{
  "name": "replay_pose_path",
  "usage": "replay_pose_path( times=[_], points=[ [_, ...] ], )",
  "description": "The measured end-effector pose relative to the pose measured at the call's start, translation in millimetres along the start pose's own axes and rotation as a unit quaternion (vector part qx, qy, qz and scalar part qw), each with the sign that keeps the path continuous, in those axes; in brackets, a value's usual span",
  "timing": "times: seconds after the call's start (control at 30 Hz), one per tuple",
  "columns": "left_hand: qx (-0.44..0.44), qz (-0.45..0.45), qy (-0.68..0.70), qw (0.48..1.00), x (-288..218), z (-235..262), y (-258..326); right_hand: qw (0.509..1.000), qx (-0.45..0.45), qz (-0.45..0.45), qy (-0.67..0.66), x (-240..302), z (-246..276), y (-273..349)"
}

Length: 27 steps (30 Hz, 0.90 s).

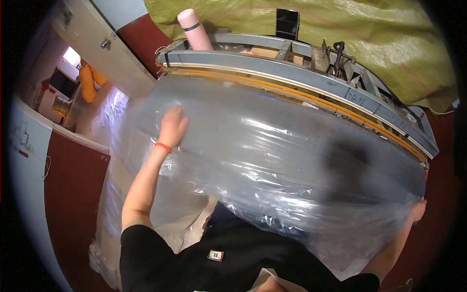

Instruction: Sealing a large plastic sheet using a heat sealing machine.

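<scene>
A wide clear plastic sheet (272, 146) covers the table before me, wrinkled and shiny toward the front. On its left part lies my left hand (172, 127), a red beaded bracelet at the wrist. Its fingers are stretched out and hold nothing. Far to the right, my right hand (418, 210) is at the table's edge, closed on the border of the sheet, where creases gather toward it. The fingertips there are partly hidden. The sheet's front edge hangs down against my black shirt.
Behind the sheet runs a grey metal frame (253, 62) with orange strips (311, 95) along it. A pink flask (195, 31), a black phone-like slab (287, 24) and dark metal tools (337, 56) stand there. A yellow-green woven tarp (369, 39) hangs behind; a door (104, 53) stands left.
</scene>
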State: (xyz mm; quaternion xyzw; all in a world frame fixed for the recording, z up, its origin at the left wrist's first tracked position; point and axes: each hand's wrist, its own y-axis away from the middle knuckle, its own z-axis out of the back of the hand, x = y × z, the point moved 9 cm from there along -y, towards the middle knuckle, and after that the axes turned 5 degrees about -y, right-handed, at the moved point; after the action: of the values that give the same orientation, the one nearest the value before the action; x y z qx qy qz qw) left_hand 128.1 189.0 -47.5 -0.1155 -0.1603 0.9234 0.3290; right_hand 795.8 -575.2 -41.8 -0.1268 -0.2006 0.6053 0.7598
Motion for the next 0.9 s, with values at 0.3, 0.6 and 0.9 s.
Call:
replay_pose_path(
  times=[0.3, 0.6, 0.9],
  points=[
    [0.026, 0.130, -0.090, 0.987, 90, -39, -100, 0.999, -0.005, 0.013, 0.031, -11, -7, -1],
    [0.140, 0.060, 0.209, 0.966, 60, -56, -109, 0.999, -0.027, -0.025, 0.037, 20, 44, 24],
    [0.107, -0.009, 0.499, 0.860, -251, 35, -40, 0.995, -0.024, -0.001, -0.102, 20, 19, 9]
  ],
)
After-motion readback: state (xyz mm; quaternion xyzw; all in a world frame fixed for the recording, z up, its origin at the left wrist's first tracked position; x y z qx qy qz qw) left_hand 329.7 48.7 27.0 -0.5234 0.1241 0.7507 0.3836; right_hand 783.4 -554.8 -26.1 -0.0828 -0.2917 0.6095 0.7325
